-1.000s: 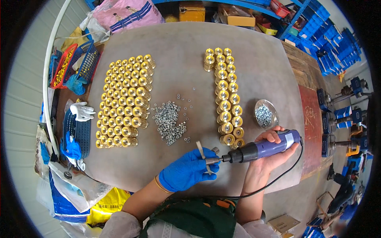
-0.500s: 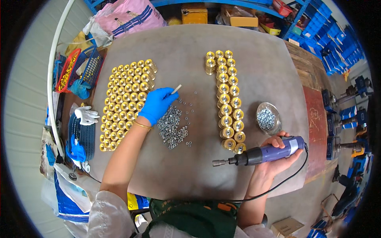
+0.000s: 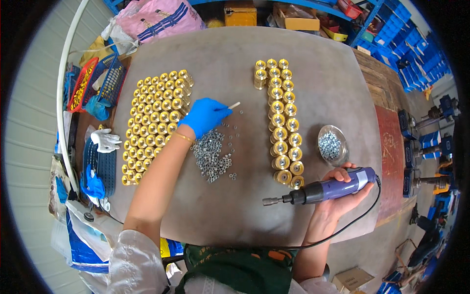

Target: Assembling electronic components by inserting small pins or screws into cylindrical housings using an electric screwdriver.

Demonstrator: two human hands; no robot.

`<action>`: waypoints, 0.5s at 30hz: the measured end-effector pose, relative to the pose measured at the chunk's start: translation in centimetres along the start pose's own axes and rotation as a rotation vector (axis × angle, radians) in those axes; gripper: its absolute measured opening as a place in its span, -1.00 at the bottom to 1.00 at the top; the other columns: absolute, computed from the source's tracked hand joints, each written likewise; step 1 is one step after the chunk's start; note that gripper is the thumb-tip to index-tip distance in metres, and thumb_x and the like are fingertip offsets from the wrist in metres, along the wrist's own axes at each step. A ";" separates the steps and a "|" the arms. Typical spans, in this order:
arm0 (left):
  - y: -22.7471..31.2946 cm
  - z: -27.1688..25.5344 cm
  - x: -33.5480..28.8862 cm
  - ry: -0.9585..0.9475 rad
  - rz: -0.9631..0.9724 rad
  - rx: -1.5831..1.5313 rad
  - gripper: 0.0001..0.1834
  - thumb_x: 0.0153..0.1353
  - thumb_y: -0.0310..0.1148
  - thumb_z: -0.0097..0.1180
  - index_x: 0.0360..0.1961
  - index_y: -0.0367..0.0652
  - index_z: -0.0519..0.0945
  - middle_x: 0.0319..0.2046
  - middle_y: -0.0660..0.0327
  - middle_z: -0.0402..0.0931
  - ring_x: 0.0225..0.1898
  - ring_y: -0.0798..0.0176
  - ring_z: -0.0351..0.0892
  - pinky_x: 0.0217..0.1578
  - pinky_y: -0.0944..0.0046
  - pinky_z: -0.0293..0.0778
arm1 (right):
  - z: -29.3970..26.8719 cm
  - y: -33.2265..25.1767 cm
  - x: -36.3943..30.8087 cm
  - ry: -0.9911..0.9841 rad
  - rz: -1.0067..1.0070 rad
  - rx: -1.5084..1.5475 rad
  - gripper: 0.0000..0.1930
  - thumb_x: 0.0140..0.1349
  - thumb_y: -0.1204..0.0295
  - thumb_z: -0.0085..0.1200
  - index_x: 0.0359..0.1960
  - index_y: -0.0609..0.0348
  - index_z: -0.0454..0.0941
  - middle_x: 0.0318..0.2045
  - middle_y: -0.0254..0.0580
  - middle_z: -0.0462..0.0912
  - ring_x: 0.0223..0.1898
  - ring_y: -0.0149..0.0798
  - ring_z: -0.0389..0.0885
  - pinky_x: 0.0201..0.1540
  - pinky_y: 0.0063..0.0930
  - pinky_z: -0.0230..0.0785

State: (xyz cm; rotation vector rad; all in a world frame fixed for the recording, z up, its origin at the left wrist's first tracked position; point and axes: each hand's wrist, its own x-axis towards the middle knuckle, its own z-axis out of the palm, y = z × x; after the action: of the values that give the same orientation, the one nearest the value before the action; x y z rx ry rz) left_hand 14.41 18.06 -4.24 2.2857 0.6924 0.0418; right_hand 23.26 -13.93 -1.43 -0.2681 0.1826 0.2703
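My left hand (image 3: 204, 116), in a blue glove, pinches a thin pale stick (image 3: 235, 105) whose tip points right. It hovers just above a loose pile of small metal nuts (image 3: 210, 157). To its left stand tight rows of gold-coloured metal cylinders (image 3: 149, 117), partly covered by my hand and forearm. My bare right hand (image 3: 342, 188) is wrapped round a purple and black electric screwdriver (image 3: 323, 191) with a socket bit (image 3: 272, 201) aimed left and a black cable. Beyond that bit, a narrower double row of gold cylinders (image 3: 279, 120) runs away from me.
A clear round dish (image 3: 345, 147) of shiny small parts sits right of the double row. At the left edge are red and blue baskets (image 3: 110, 81), a white glove (image 3: 106, 140) and a dark blue basket (image 3: 100, 171). Blue bins (image 3: 391, 32) fill the far right.
My left hand has moved right and slightly away from me with the pale stick, which now lies flatter. My right hand and the electric screwdriver have stayed in place.
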 end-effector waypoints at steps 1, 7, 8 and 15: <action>0.1 -0.3 0.4 -0.078 -0.054 -0.002 -0.71 0.09 -0.22 0.06 -0.33 -0.25 0.59 -0.59 0.10 0.53 -0.56 0.38 0.51 -0.46 0.37 0.43 | 0.1 0.0 -0.1 0.003 0.006 0.024 -0.47 0.07 -0.05 -0.02 -0.31 0.28 0.35 -0.39 -0.14 0.43 -0.57 -0.41 0.38 -0.50 -0.58 0.34; 0.0 -1.1 0.9 -0.141 0.042 0.116 -0.74 0.09 -0.23 0.04 -0.37 -0.21 0.60 -0.55 0.06 0.54 -0.55 0.35 0.52 -0.43 0.33 0.44 | 0.3 -0.1 -0.7 -0.003 0.018 -0.007 -0.48 0.07 -0.04 -0.01 -0.31 0.27 0.36 -0.39 -0.16 0.43 -0.57 -0.41 0.37 -0.50 -0.58 0.33; -0.2 -0.7 0.8 -0.139 0.039 0.116 -0.74 0.09 -0.23 0.04 -0.37 -0.21 0.60 -0.55 0.06 0.54 -0.55 0.35 0.52 -0.43 0.33 0.44 | 0.3 -0.1 -0.7 -0.005 0.024 -0.015 -0.48 0.06 -0.04 -0.01 -0.31 0.26 0.36 -0.39 -0.16 0.44 -0.57 -0.41 0.37 -0.50 -0.58 0.33; 0.2 -3.5 -6.5 0.150 0.071 0.033 -0.80 0.08 -0.29 0.06 -0.42 -0.24 0.54 -0.61 0.14 0.46 -0.57 0.35 0.40 -0.50 0.34 0.33 | 0.7 0.0 -0.8 -0.025 0.068 0.017 -0.47 0.06 -0.05 -0.01 -0.30 0.27 0.36 -0.39 -0.16 0.44 -0.57 -0.40 0.36 -0.49 -0.56 0.32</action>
State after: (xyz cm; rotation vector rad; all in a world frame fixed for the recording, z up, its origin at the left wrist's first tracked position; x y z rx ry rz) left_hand 8.15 16.94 -0.45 2.3556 0.6922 0.2395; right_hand 22.57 -13.89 -0.59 -0.2422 0.1691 0.3396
